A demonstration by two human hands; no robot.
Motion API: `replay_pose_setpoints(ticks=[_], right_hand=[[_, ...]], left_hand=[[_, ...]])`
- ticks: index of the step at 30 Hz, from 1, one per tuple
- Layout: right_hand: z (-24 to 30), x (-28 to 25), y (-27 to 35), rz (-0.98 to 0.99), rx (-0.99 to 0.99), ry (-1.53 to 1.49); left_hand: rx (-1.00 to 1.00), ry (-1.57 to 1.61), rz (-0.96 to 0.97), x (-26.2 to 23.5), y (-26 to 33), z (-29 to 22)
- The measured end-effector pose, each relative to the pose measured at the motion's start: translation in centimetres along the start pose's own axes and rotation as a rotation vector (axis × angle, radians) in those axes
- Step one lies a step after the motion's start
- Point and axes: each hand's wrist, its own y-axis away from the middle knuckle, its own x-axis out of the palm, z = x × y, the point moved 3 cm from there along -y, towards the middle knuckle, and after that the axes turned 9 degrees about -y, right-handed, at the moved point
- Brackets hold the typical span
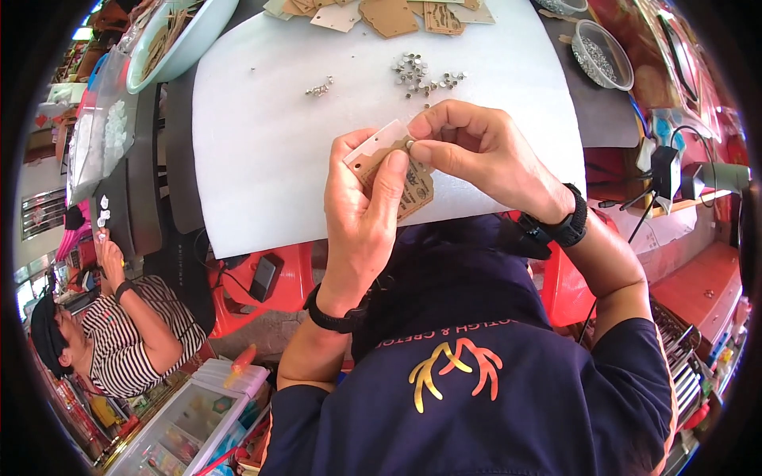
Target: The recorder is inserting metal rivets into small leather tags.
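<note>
My left hand (361, 214) is closed on a brown card tag (414, 193) with a pale piece of card at its upper part. The thumb lies across its front, and a small hole shows near one corner. My right hand (480, 147) comes in from the right with thumb and index finger pinched at the tag's upper edge. Between those fingertips sits a small round metal rivet (409, 145), partly hidden. Beyond the hands, a heap of loose silver rivets (410, 70) lies on the white sheet (262, 151), with a smaller group of pins (320, 89) to its left.
More brown and pale cards (389, 17) are stacked at the far edge. A clear bowl of metal bits (627, 78) stands far right, a pale blue basin (208, 40) far left. A co-worker in a striped shirt (131, 341) handles something at the left. Cables and a black adapter (665, 170) sit at right.
</note>
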Motion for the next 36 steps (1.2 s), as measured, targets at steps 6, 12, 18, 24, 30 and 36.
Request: replay_pose_setpoints(ticks=[6,12,18,24,30,36], right_hand=[[0.3,-0.5,0.1,0.036,0.049,-0.152],[0.6,-0.8,0.0,0.136,0.055,-0.171],[1.6,-1.0,0.1,0.185,0.050,0.050],[2.5,-1.1,0.1,0.258,-0.047,0.291],[2.2,-1.4,0.2,0.416,-0.299,0.545],[2.3,-1.2,0.5,0.487,-0.359,0.620]], left_hand=[[0.070,-0.004,0.033,0.1,0.1,-0.3],[0.003,0.159,0.078,0.3,0.1,-0.7],[0.021,0.120,0.101,0.1,0.1,-1.0],[0.051,0.061,0.192,0.0,0.3,-1.3],[-0.051,0.155,0.344,0.1,0.3,-1.8],[-0.058,0.175,0.369,0.2,0.2,-1.8]])
